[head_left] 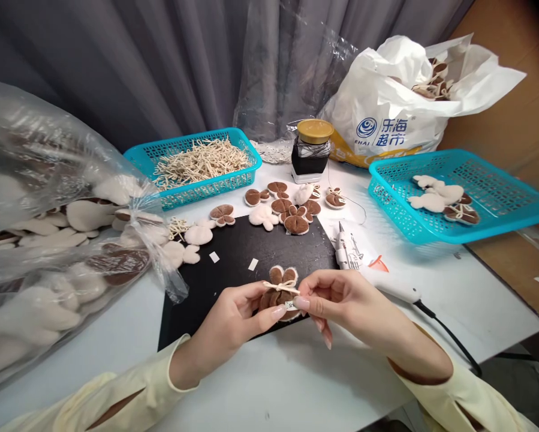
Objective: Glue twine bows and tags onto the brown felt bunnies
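My left hand [235, 315] grips a brown, cream-edged felt bunny piece [278, 296] from its left side, thumb across the lower front. A cream cord bow [280, 287] is tied below its two ears. At its lower right edge, the thumb and fingers of my right hand [341, 297] pinch a small white label [291, 305] with dark lettering. The label lies against the brown face; whether it is stuck there I cannot tell. Both hands are just over the near edge of a black mat [233, 282], where two white slips [214, 257] lie loose.
A white glue gun [349, 251] lies right of the mat, its cord running off the table's right edge. Several felt pieces [296, 222] sit behind. Blue baskets [192, 192], one with cream cords, a thread jar [311, 153], a white bag [386, 114] and clear bags [57, 282] stand around.
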`<state>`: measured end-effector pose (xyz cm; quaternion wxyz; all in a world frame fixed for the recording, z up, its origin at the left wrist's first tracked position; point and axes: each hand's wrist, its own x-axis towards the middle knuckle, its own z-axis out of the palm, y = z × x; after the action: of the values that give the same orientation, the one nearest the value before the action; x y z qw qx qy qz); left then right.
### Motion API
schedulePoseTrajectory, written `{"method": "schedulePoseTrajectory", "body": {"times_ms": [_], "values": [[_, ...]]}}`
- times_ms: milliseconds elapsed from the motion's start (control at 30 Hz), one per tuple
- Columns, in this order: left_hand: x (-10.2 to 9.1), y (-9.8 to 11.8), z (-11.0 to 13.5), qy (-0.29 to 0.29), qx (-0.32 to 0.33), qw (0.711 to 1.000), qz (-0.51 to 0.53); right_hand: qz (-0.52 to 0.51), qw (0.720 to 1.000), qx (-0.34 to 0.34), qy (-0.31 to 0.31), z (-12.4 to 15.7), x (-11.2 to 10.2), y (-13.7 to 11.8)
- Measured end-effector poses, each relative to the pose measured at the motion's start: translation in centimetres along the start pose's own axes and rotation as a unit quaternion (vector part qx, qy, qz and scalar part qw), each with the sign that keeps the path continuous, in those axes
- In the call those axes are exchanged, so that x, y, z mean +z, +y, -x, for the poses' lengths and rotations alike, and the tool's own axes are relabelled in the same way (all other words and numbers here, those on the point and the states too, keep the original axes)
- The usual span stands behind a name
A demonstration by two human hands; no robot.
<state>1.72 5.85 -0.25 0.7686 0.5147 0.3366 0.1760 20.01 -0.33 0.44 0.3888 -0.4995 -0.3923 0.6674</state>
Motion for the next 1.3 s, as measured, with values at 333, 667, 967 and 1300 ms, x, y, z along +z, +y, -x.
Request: {"method": "schedulePoseTrajectory", "body": {"times_ms": [333, 667, 967, 1300], "values": [[-0.3, -0.8, 0.1, 0.007, 0.008, 1.000, -0.017, -0.004, 1.000, 0.012, -0.011, -0.1, 0.3, 0.3], [-0.2, -0.8, 0.3, -0.002, 0.020, 0.999, -0.031, -0.025, 0.999, -0.011, -0.047, -0.3, -0.1, 0.3], [-0.3, -1.6, 0.5, 0.009, 0.045, 0.994, -0.095, 0.025, 0.999, -0.032, 0.005, -0.7, 1.1, 1.8], [0.0, -0.6, 1.1, 0.004, 0.065, 0.993, -0.103, 0.234, 0.885, -0.121, 0.384, 3.5, -5.9, -4.4]]}}
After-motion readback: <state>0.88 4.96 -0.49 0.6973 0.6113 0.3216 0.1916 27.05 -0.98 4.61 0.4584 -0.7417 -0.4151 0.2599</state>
